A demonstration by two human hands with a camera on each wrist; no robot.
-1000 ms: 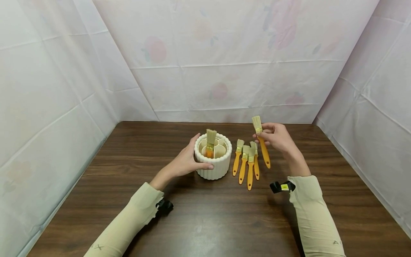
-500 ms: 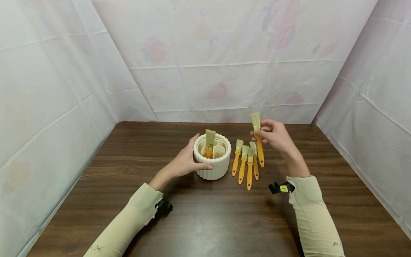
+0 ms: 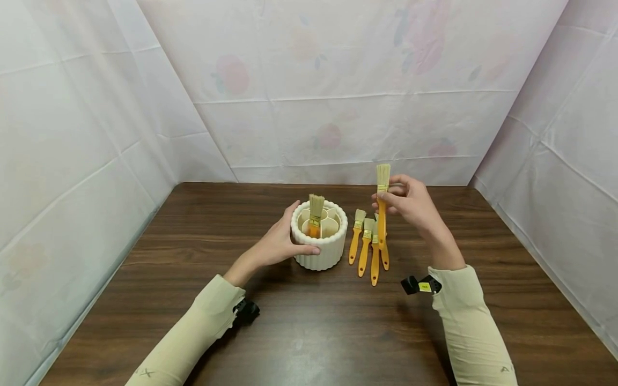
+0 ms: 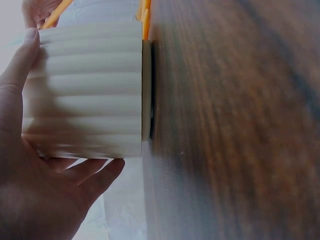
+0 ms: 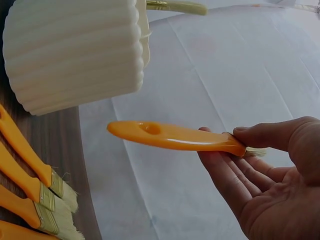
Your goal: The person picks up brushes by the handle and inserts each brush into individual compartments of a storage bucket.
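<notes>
Head view is showing the right hand (image 3: 410, 202) pinching an orange-handled brush (image 3: 382, 206) near its ferrule, bristles up, handle hanging down above the four loose brushes (image 3: 369, 244) lying on the table (image 3: 309, 327). The left hand (image 3: 280, 244) is curling round the ribbed white holder (image 3: 319, 236) at 9 o'clock of the held brush; one brush is already standing in it. Judging by this, the carry is under way; next, the handle would need lining up over a free compartment.
</notes>
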